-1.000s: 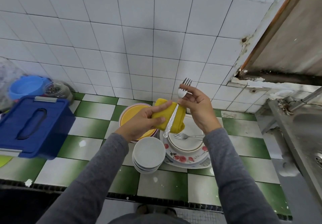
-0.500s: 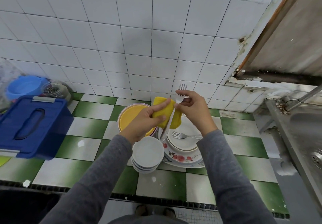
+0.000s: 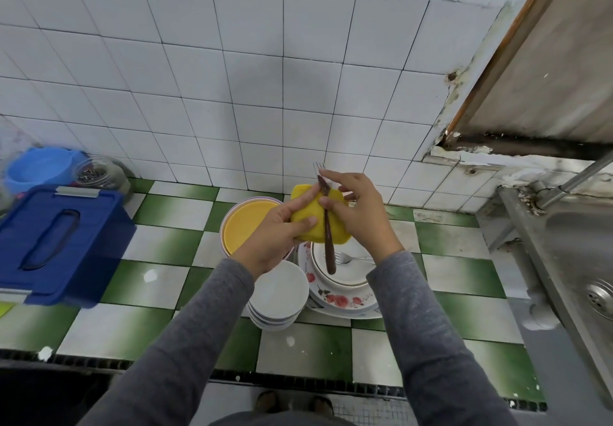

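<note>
So, fingers of my left hand [image 3: 282, 226] clamp the soft yellow sponge [image 3: 310, 221] against the slim metal fork [image 3: 328, 246]; my right hand [image 3: 361, 213] pinches its neck, handle pointing toward me.

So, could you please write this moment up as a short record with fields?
Left hand: grips yellow sponge
Right hand: pinches fork, tines up, laid across sponge
Below: floral plates holding second fork
Beside: white bowl stack, yellow plate
Far left: blue box
Far right: steel sink
</note>
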Demonstrator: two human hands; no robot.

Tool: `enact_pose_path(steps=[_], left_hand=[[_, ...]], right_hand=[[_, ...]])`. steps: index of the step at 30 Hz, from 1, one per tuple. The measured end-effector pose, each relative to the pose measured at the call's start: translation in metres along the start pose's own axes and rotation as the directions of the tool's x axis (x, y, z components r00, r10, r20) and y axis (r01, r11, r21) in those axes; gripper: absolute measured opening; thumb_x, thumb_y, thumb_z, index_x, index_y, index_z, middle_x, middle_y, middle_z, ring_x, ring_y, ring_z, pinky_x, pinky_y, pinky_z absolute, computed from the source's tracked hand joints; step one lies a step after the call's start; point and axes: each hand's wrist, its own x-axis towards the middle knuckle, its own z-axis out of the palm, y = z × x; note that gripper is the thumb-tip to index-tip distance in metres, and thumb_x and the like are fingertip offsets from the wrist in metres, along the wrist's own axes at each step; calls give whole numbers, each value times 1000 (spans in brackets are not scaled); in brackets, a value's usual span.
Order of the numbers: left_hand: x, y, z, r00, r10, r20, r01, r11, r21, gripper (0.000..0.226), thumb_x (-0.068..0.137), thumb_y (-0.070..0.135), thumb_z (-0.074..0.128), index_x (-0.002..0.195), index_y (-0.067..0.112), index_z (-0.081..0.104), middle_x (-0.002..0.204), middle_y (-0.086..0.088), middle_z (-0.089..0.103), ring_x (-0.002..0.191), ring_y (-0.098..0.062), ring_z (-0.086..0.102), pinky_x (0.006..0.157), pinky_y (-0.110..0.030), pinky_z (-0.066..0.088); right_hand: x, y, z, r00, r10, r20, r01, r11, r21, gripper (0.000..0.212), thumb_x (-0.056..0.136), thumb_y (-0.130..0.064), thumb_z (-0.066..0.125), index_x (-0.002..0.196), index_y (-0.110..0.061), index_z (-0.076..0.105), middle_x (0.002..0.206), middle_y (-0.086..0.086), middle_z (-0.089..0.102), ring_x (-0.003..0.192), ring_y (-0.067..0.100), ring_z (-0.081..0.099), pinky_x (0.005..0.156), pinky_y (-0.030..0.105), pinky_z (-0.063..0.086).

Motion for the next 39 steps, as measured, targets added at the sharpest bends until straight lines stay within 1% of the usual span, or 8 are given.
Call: enact_pose_path(steps=[5, 9, 12, 16, 22, 28, 33, 39], left_hand=[[-2, 3, -3, 999, -21, 26, 22, 1000, 0, 51, 96, -2, 54, 132, 34, 56, 141, -5, 55, 122, -26, 60, 92, -36, 56], [-3, 6, -7, 996, -48, 80, 43, 997, 59, 49, 96, 3, 55, 132, 37, 56, 144, -4, 49, 126, -28, 54, 93, -35, 55], [-5, 8, -9, 991, -80, 110, 70, 993, 91, 50, 96, 3, 55, 134, 35, 54, 141, 0, 49, 123, -26, 54, 90, -33, 56], [-7, 8, -11, 981, -133, 138, 117, 986, 119, 49, 94, 3, 57, 132, 33, 56, 140, 3, 50, 121, -27, 56, 88, -31, 56], [-4, 10, -8, 987, -109, 120, 98, 991, 94, 48, 96, 1, 54, 131, 34, 55, 138, 2, 51, 118, -23, 57, 86, -30, 57], [-4, 8, -10, 972, -171, 159, 148, 978, 147, 48, 89, 9, 64, 129, 37, 60, 144, -2, 48, 125, -32, 53, 93, -35, 55], [-2, 10, -9, 984, -131, 118, 118, 987, 110, 48, 97, 0, 54, 130, 34, 56, 136, 4, 52, 116, -22, 58, 86, -29, 57], [-5, 11, -12, 967, -198, 159, 168, 969, 182, 48, 95, 4, 58, 129, 38, 58, 140, 1, 48, 121, -28, 55, 87, -31, 56]], right_hand=[[-3, 6, -1, 997, 76, 24, -80, 959, 271, 45, 82, -4, 78, 115, -34, 68, 112, -13, 70, 98, -5, 60, 87, 11, 45], [0, 10, 1, 990, 144, 1, -126, 861, 493, 43, 78, 6, 78, 107, -26, 71, 106, -3, 71, 99, 9, 65, 91, 28, 54], [5, 7, -1, 980, 187, -74, -103, 782, 615, 41, 77, 13, 75, 104, -18, 71, 101, -1, 71, 91, 8, 65, 85, 25, 54], [11, 6, -4, 951, 262, -165, -76, 714, 696, 40, 78, 15, 72, 106, -15, 69, 106, 3, 72, 93, 7, 69, 81, 22, 55], [7, 9, 1, 958, 262, -114, -107, 701, 705, 39, 78, 14, 73, 106, -14, 70, 103, -1, 74, 90, 4, 68, 80, 21, 54], [11, 7, -5, 953, 263, -151, -90, 720, 688, 39, 79, 15, 72, 106, -13, 69, 102, -1, 73, 87, 1, 69, 77, 17, 54], [9, 8, 0, 959, 254, -123, -100, 712, 695, 38, 78, 13, 73, 103, -15, 70, 100, -3, 74, 90, 3, 69, 79, 19, 54], [14, 6, -3, 948, 275, -162, -78, 691, 719, 37, 80, 14, 71, 105, -13, 69, 100, -2, 74, 91, 4, 70, 79, 19, 54]])
